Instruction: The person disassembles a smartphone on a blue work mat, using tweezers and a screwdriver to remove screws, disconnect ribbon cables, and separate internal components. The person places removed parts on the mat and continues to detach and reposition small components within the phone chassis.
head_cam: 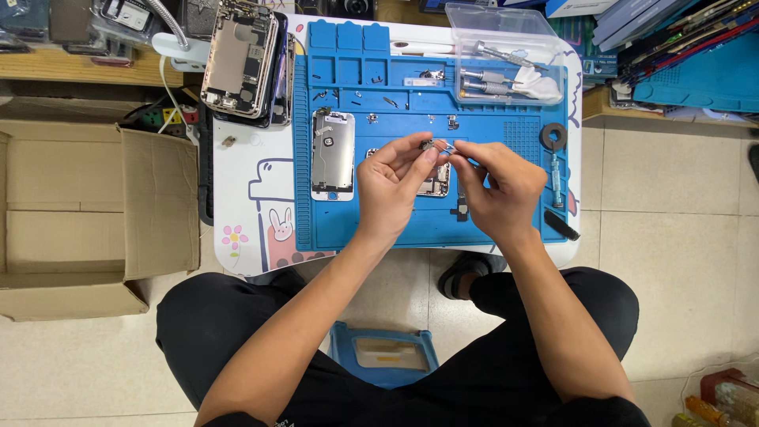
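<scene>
Head view: a small metal part (431, 145) is pinched by left hand (393, 186) above blue mat (506, 221); tweezers (448, 147) gripped in right hand (502, 186) are pointed leftward at it, tips touching.

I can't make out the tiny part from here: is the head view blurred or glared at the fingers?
Head view: even light, soft shadows, no glare on the blue mat; the small metal part between left hand and right hand is sharp but too small to identify.
</scene>
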